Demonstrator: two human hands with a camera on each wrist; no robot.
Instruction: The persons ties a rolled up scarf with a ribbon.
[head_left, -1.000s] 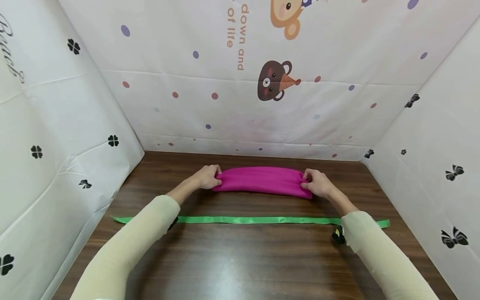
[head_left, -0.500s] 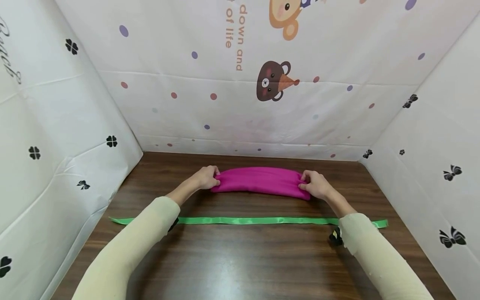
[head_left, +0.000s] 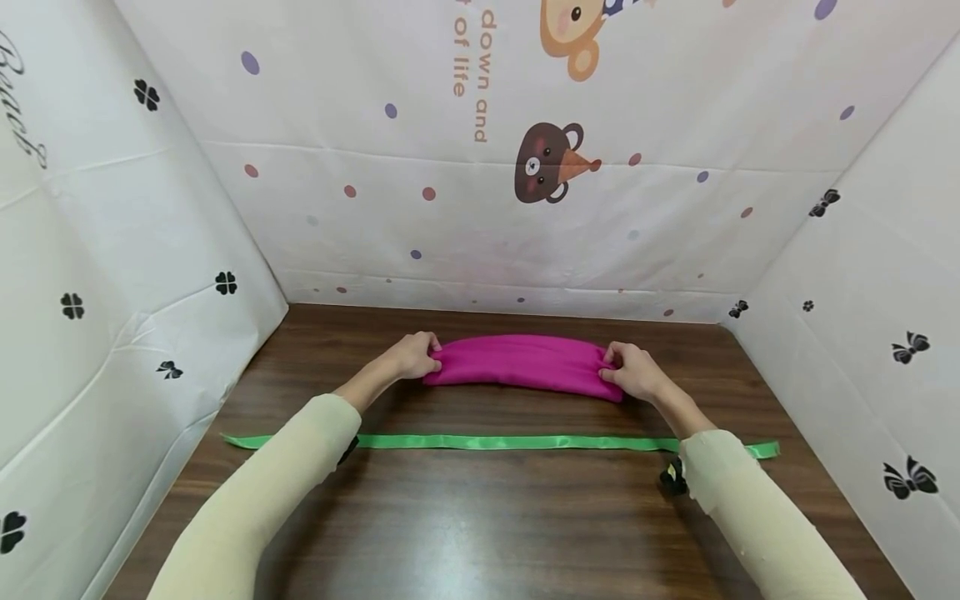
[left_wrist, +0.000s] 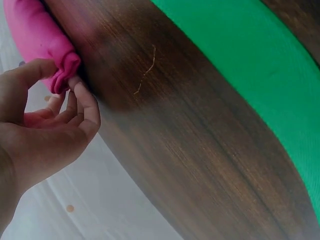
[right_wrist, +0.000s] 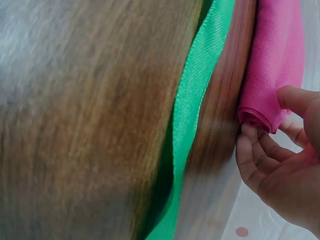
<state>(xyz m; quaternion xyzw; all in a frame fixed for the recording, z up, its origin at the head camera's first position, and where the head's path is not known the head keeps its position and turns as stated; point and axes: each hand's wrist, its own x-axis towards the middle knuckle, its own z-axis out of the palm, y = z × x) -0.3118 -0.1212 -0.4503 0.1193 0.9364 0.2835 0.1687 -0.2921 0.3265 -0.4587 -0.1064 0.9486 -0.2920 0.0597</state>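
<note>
A folded magenta cloth point(head_left: 521, 360) stretches between the two hands at the back of the table. My left hand point(head_left: 408, 356) pinches its left end; in the left wrist view thumb and fingers close around the bunched end of the cloth point(left_wrist: 42, 37). At the other end my right hand point(head_left: 636, 370) grips the cloth, and the right wrist view shows the thumb over the rolled layers point(right_wrist: 275, 65) with curled fingers below. A long green ribbon point(head_left: 480, 442) lies flat across the table in front of the cloth, passing under both forearms.
The dark wood table point(head_left: 450, 517) is bounded by a white printed back sheet point(head_left: 465, 242) and by white side sheets on the left point(head_left: 150, 225) and right point(head_left: 862, 275). Black wrist gear point(head_left: 673, 477) hangs below the right sleeve, near the ribbon.
Hardly anything differs: both hands keep hold of the cloth's ends in the same place, and the ribbon lies unmoved. Only the head view shifts slightly.
</note>
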